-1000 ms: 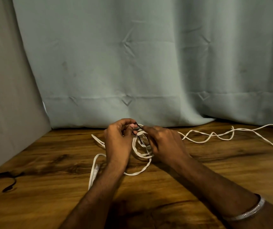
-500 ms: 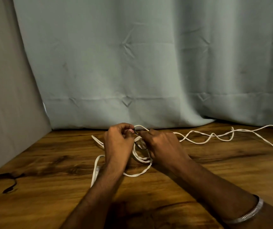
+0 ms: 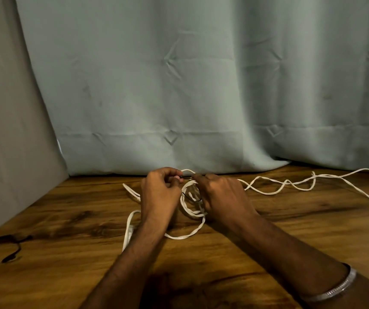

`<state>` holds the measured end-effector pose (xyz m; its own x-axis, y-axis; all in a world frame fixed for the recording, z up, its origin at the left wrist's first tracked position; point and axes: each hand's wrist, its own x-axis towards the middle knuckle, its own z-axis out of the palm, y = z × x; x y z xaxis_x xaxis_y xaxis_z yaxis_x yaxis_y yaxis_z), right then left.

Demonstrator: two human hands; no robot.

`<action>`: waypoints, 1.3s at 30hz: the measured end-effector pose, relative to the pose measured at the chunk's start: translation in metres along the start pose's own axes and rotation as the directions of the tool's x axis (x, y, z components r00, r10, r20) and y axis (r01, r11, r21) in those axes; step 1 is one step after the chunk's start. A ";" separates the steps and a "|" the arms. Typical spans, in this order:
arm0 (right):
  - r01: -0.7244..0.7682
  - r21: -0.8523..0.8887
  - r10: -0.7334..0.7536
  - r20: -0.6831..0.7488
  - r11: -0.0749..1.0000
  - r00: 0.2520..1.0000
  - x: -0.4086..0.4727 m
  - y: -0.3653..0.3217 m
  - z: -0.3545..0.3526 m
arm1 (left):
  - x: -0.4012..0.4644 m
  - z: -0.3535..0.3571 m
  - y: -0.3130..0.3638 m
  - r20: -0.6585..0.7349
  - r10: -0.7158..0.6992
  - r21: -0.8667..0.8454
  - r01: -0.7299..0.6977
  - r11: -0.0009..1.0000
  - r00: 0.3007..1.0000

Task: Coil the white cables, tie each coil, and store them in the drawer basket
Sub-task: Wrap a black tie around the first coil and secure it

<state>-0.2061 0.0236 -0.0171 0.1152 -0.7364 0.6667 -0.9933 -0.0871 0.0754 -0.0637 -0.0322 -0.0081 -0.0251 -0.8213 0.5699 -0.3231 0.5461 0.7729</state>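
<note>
Left hand [image 3: 160, 192]: fingers curled, thumb and fingertips pinching one end of a thin black tie [image 3: 189, 198] at the far side of the coil.
Right hand [image 3: 220, 195]: fingers curled over the coil's right side, tips pinching the tie's other end, nearly touching the left hand's tips.
White cable [image 3: 275, 188]: centre of the wooden tabletop [image 3: 268, 233], near the curtain hem; several small loops gathered into a coil [image 3: 190, 204] between the two hands.
Loose length, right: runs from the coil in wavy bends toward the right edge, lying flat on the wood.
Loose length, left: one loop passes under the left wrist; another stub shows just left of the left hand.
Tie: crosses the coil's loops; knot state cannot be told.
Bangle [image 3: 333, 288]: silver, on the right forearm, near right.
Black cord [image 3: 11, 248]: near left edge of the tabletop, well apart from the coil.
Backdrop: pale blue-green curtain [image 3: 179, 85] at far side; grey panel [image 3: 7, 130] at left.
Drawer basket: out of view.
</note>
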 end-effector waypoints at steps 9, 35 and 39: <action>-0.066 0.003 0.066 0.036 0.998 0.997 0.002 0.000 0.001 | 0.001 0.002 -0.001 0.057 -0.075 -0.134 0.083 0.988 0.996; -0.008 0.227 0.037 -0.124 0.974 0.992 0.001 0.003 0.015 | 0.005 0.007 -0.014 0.078 0.005 -0.254 0.015 0.967 0.997; -0.108 0.546 0.211 -0.130 0.831 0.969 0.005 0.008 0.021 | 0.007 0.008 -0.011 0.109 0.025 -0.253 0.003 0.968 0.994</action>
<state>-0.2131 0.0049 -0.0291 -0.0981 -0.6448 0.7580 -0.8366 -0.3591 -0.4137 -0.0683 -0.0456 -0.0147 -0.1363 -0.8205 0.5552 -0.0735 0.5672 0.8203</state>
